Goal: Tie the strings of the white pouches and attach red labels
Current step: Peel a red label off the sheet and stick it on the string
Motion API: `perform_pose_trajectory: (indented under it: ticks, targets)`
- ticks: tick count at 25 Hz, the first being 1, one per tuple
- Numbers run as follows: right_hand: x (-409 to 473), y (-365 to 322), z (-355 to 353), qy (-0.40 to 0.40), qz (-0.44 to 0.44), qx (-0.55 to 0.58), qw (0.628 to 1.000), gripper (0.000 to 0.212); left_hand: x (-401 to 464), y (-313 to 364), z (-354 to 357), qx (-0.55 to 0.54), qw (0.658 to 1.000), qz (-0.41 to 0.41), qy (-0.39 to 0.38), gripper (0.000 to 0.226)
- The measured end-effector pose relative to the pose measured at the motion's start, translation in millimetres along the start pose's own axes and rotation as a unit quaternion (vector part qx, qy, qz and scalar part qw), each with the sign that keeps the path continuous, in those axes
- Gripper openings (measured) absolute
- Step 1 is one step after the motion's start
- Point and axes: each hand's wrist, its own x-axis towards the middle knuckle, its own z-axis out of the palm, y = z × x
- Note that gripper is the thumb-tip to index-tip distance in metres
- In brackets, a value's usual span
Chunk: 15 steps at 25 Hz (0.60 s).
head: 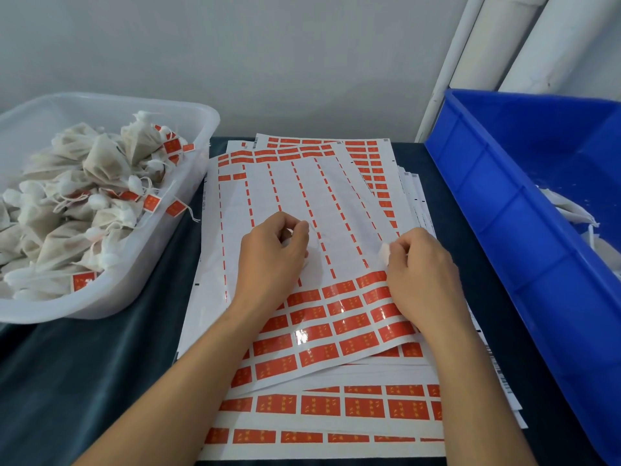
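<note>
Head view
Left hand: the left hand (274, 253) is hovering over the top label sheet, fingers (300, 230) curled in and pinching something small and white, with a thin string (316, 235) running off toward the right; what exactly it is holding is too small to tell.
Right hand: the right hand (420, 264) is resting its heel on the rows of red labels, fingers curled tight and pinching the gathered neck of a white pouch (384, 253), only a small bit of which is showing.
Label sheets: a fanned stack of label sheets (322, 415) is lying in the middle of the tabletop (84, 381); the top sheet is mostly peeled in its upper part, leaving thin red strips, while full red labels (331, 326) are sitting in its lower rows under the wrists.
Finished pouches: a heap of tied pouches (77, 210) with red tags is filling the clear plastic tub (198, 129) at the left, some tags hanging over its rim.
Blue bin: a blue bin (524, 230) is standing at the right edge, just beside the sheets, with a few white pouches (568, 210) lying inside.
Backdrop: a pale wall (268, 62) and white pipes (487, 45) are standing behind the tabletop.
</note>
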Motion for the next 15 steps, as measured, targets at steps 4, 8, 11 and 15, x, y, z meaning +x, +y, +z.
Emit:
perform_pose_trajectory:
  ticks: [4,8,11,15]
  targets:
    - [2,-2,-7,0.092,0.051,0.064,0.992,0.014,-2,1,0,-0.006,1.0,0.016,0.002,0.008]
    - [-3,-9,-10,0.177,0.037,0.123,0.976,0.013,-3,3,0,-0.019,1.0,0.021,0.002,0.008]
    - [-8,-18,-5,0.135,-0.007,0.204,0.969,0.01,-6,7,-1,-0.038,0.999,0.033,-0.004,0.01]
    - [-13,-30,10,0.028,-0.054,0.265,0.962,0.005,-12,14,-1,-0.044,0.997,0.068,-0.018,0.017]
